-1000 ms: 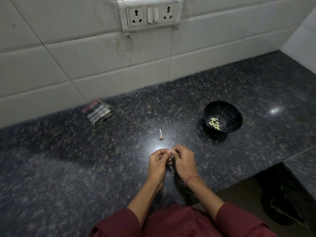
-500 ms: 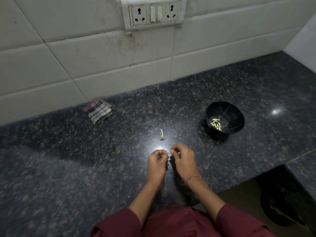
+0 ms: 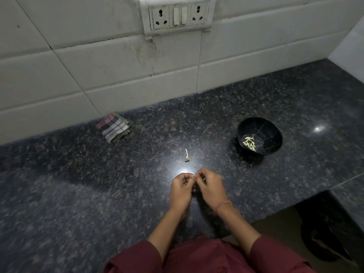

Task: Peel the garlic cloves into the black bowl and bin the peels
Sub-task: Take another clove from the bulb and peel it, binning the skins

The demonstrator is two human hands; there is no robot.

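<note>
Garlic clove (image 3: 194,175) pinched between both sets of fingertips, low over the granite counter (image 3: 78,194).
Checked cloth (image 3: 114,128) folded by the tiled wall (image 3: 98,75) far left, bare garlic stalk (image 3: 187,157) lying just ahead of the hands, left hand (image 3: 181,188) and right hand (image 3: 211,187) curled together on the clove, black bowl (image 3: 272,131) off right with peeled cloves (image 3: 249,143) inside.

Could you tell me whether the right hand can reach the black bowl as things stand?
Probably yes: the black bowl sits ahead-right of the right hand, only bare counter between them, though that hand pinches a garlic clove.
</note>
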